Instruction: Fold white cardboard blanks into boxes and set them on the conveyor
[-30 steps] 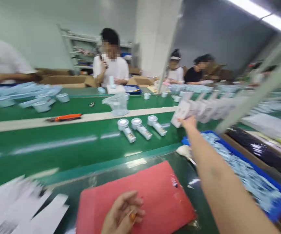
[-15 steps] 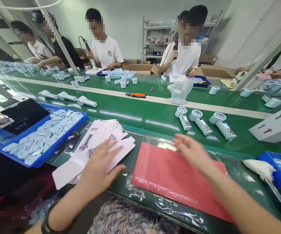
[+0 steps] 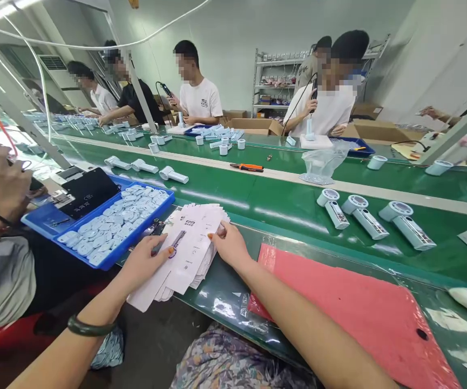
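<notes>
My left hand [image 3: 146, 263] and right hand [image 3: 231, 246] stand apart on either side of a stack of flat white printed carton blanks [image 3: 187, 249], fingertips on the sheets at the edge of the workbench. From this feed I cannot tell whether either hand is gripping. A green bangle [image 3: 90, 326] circles my left wrist. Past my right forearm lies a pink mat [image 3: 350, 319], not touching the stack.

Just left of the blanks, a blue tray [image 3: 146, 229] is heaped with pale blue discs [image 3: 109, 229], a black flat pad [image 3: 89, 189] lying at its far corner. Further left, a seated co-worker's hand [image 3: 0, 178] holds a dark object near the tray.

Beyond, on a green conveyor belt [image 3: 293, 216], pale blue round-headed units [image 3: 371, 219] lie in a loose row, with more at [image 3: 144, 167] further along. Orange-handled pliers [image 3: 246, 167] and a clear plastic bag [image 3: 324, 162] sit on the far side of a pale stripe. Across the line, two workers in white T-shirts [image 3: 198, 100] hold corded tools, with cardboard boxes [image 3: 253, 126] and a metal shelf rack [image 3: 276, 75] behind them.
</notes>
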A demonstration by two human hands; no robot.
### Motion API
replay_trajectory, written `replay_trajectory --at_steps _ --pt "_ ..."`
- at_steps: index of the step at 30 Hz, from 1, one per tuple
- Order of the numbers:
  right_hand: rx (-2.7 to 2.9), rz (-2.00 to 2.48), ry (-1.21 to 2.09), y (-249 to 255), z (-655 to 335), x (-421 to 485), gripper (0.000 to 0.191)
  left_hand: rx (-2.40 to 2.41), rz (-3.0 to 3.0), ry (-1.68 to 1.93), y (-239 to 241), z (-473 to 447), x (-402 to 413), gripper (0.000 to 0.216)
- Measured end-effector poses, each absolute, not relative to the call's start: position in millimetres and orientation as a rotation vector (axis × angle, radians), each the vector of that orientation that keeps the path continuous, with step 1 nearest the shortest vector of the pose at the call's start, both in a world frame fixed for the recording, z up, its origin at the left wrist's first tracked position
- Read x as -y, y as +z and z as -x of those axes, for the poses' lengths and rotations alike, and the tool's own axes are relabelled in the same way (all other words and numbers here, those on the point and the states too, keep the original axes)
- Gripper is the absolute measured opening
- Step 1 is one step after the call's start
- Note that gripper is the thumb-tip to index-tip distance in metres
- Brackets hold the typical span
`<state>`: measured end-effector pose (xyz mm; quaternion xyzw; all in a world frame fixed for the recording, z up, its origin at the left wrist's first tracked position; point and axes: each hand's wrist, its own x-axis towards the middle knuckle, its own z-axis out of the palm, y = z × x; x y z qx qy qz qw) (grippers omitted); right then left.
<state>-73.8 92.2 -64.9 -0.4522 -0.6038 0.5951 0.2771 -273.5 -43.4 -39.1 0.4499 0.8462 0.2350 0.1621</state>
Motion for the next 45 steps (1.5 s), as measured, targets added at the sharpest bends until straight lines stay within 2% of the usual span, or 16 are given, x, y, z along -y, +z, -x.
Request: replay_trajectory --at_steps 4,9,15,20,22,24,27,30,33,36,41,45 --pt "1.631 1.312 1.421 -73.4 73.0 -79.8 0.044 -2.319 -1.057 0.786 -44.1 279.3 42.9 0.079" --pt "1.580 1.257 1.543 -80.5 71.3 -59.4 0.040 -2.075 -0.736 0.929 -38.7 276.7 33.5 0.095" --pt "1.421 1.186 1.723 -82.6 67.4 -61.1 0.036 -1.706 -0.498 0.966 -25.8 250.9 21.5 0.058" --pt "1.366 1.052 1.823 -88.7 60.6 -53.5 0.047 -1.651 -0.525 1.096 -7.7 237.0 29.4 0.067" --pt "1.334 1.049 1.854 -91.4 58.2 -50.6 0.060 -1.763 -0.690 1.153 12.3 240.3 38.1 0.066" --pt "1.293 1.054 1.879 -93.4 54.7 -49.8 0.067 -2.109 -1.025 1.092 35.6 244.3 48.3 0.058" --pt "1.232 1.018 1.936 -93.9 46.6 -52.1 0.063 -2.743 -1.726 0.615 53.0 238.2 59.2 0.047" --pt "1.178 0.958 2.029 -93.0 36.1 -53.0 0.058 -2.880 -2.113 0.001 29.6 211.4 59.0 0.055" --pt "1.160 0.868 2.129 -95.4 25.3 -48.9 0.052 -2.765 -2.102 -0.263 -14.3 177.0 55.1 0.061" --pt "1.159 0.822 2.190 -102.7 18.2 -44.7 0.046 -2.622 -2.069 -0.222 -40.1 157.8 59.2 0.063" --pt "1.177 0.899 2.148 -104.1 28.0 -54.4 0.033 -2.395 -2.064 0.020 -42.5 179.1 70.4 0.069" --pt "1.250 0.964 2.005 -86.8 45.9 -68.4 0.040 -2.438 -1.963 0.169 -54.9 203.5 63.4 0.071"
